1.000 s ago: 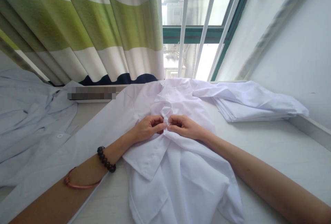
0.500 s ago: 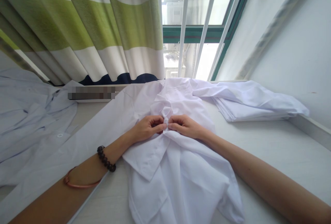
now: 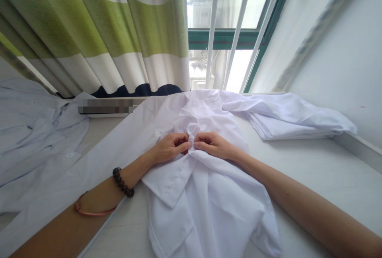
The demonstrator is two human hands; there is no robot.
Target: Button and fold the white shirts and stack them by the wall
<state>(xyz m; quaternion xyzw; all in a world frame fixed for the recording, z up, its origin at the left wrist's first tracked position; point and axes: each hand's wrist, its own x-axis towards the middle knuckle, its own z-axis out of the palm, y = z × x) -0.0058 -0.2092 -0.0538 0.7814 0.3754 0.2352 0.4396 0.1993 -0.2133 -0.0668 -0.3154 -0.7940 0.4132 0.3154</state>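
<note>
A white coat [image 3: 215,194] with long sleeves lies spread and partly bunched in front of me. My left hand [image 3: 174,146] pinches its gathered front edge from the left, thumb against the cloth. From the right, my right hand [image 3: 211,145] pinches the same narrow strip of fabric, its fingertips almost meeting those of the left. Whether a button sits between the fingers is hidden. A pointed flap of the coat [image 3: 171,186] hangs below my left hand, and loose folds fall toward me.
More white clothing [image 3: 32,138], with a button showing, lies heaped at the left. Folded white cloth [image 3: 286,127] sits at the right under a sleeve. Behind are a green-and-white curtain [image 3: 98,31], white window bars [image 3: 235,39] and a blurred-out item [image 3: 106,107]. A white wall [image 3: 343,59] bounds the right.
Almost nothing differs. Both hands keep their pinch on the coat at the same spot, with only a very slight shift of the left fingertips.
</note>
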